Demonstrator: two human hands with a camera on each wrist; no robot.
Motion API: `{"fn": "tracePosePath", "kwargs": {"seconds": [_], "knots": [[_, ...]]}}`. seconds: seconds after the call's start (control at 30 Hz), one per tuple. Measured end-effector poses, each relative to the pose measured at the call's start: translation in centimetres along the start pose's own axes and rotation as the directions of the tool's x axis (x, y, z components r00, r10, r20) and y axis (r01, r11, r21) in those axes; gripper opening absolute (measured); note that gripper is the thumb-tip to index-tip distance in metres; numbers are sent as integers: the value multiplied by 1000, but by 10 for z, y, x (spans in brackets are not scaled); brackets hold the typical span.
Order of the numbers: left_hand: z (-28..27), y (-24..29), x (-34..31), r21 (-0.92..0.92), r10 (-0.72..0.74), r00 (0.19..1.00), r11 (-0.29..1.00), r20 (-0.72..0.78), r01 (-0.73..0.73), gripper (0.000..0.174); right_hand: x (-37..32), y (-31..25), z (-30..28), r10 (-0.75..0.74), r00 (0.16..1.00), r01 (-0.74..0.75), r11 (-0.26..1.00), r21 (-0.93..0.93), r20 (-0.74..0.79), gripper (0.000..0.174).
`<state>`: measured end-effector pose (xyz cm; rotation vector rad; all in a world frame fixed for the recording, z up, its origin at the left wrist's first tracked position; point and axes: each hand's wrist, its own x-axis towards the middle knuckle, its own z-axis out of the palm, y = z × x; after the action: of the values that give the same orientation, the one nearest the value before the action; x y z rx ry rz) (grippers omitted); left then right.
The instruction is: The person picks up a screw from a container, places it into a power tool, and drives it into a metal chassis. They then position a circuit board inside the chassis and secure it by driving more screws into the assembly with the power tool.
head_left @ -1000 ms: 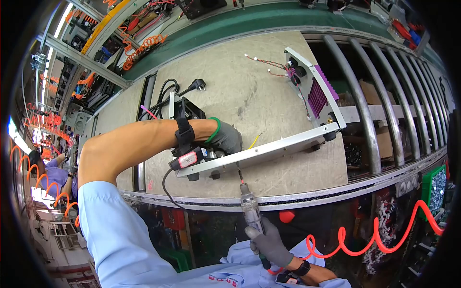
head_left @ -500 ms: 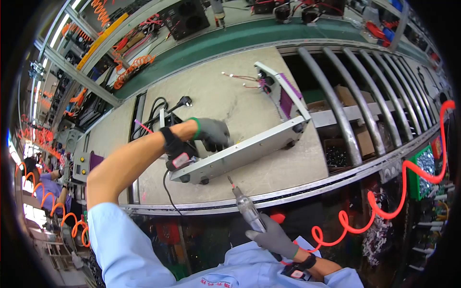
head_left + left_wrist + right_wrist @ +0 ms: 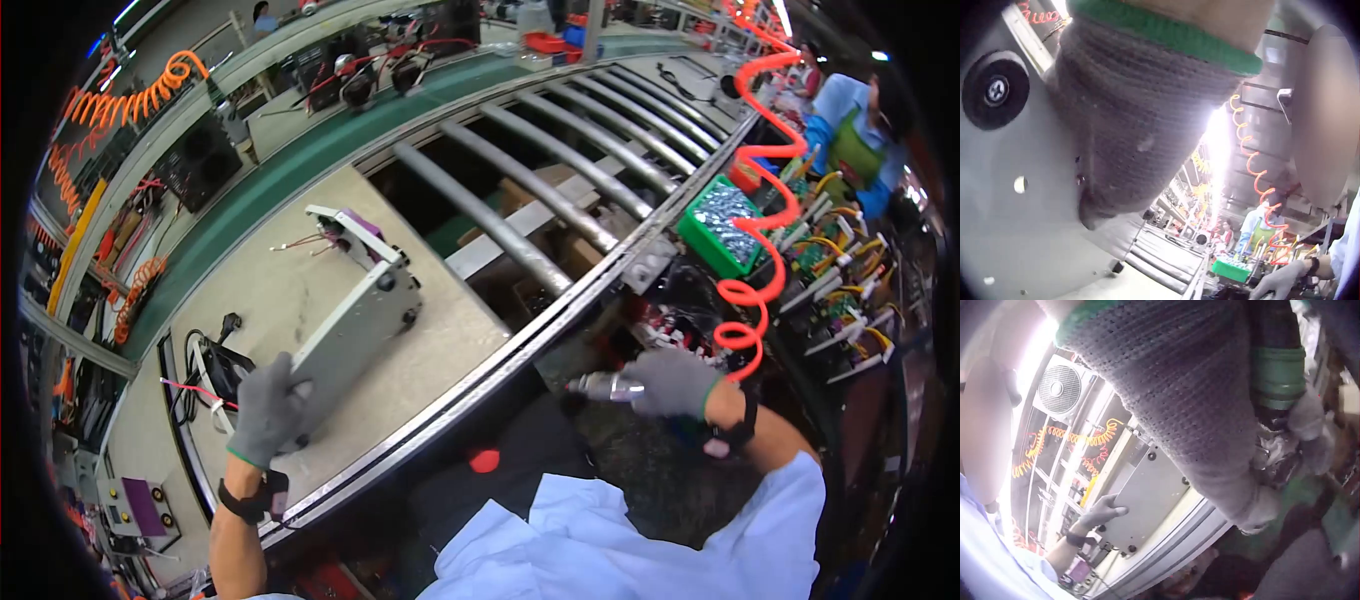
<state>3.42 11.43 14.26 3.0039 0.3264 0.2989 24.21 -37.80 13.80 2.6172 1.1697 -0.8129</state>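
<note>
My gloved left hand [image 3: 268,410] grips the near end of a metal chassis [image 3: 350,335] standing on the bench, its thumb on the flat grey outer panel. In the left wrist view that panel shows small holes and a black rubber foot [image 3: 996,90] with a screw in its middle. A purple finned plate [image 3: 362,222] and loose wires with white connectors [image 3: 300,243] are at the chassis's far end. Off the bench to the right, my gloved right hand [image 3: 675,383] holds a power screwdriver [image 3: 605,387], its tip pointing left. The green collar [image 3: 1279,378] shows in the right wrist view.
Steel rollers [image 3: 480,215] continue the line beyond the bench top [image 3: 250,270]. A green bin [image 3: 722,228] of small screws stands at the right, near circuit boards with yellow wires [image 3: 840,260]. A red coiled air hose [image 3: 765,220] hangs by the right arm. A black power cord [image 3: 230,325] lies by the chassis.
The right hand has carried the screwdriver from the chassis's near side out to the right. The left hand has left the chassis's inside and now grips its near end. The head view has swung right.
</note>
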Motion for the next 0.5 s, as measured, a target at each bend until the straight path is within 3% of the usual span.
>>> {"fn": "tracePosePath", "kwargs": {"seconds": [0.07,0.1,0.13,0.17,0.2,0.23,0.27,0.33,0.37,0.4,0.47,0.5], "knots": [[-1,-10,8,68,-5,999,998,-45,8,28,3,3,-37,291,955,-294,954,60,52,61],[2,-16,11,97,-13,996,995,-84,21,27,4,12,-49,329,944,-330,943,40,35,72],[5,-22,9,129,-25,993,991,-118,41,26,19,38,-44,332,942,-332,943,1,42,72],[8,-21,3,163,4,985,986,-170,24,24,34,72,-35,244,969,-243,969,42,-28,72],[19,-26,-6,185,74,971,982,-227,-32,20,47,90,-34,254,963,-257,966,-18,-87,67],[34,-34,-18,201,90,966,979,-243,-40,14,52,103,-37,188,975,-183,982,54,-121,60],[44,-30,-32,266,198,925,957,-325,-112,10,69,125,-32,139,985,-133,989,59,-106,55],[49,-8,-56,225,154,935,971,-320,-84,9,107,161,-25,50,989,-51,999,-3,-136,58],[43,7,-63,161,196,907,976,-372,-145,11,125,179,-22,32,990,-40,998,-56,-137,60],[51,15,-72,179,169,909,978,-381,-107,16,141,197,-17,61,991,-73,992,-102,-116,62],[61,23,-91,133,133,942,986,-308,-95,22,150,207,-18,360,932,-340,911,-234,47,76],[65,26,-98,115,114,948,990,-296,-83,24,161,208,-16,393,913,-343,885,-315,112,77]]}}
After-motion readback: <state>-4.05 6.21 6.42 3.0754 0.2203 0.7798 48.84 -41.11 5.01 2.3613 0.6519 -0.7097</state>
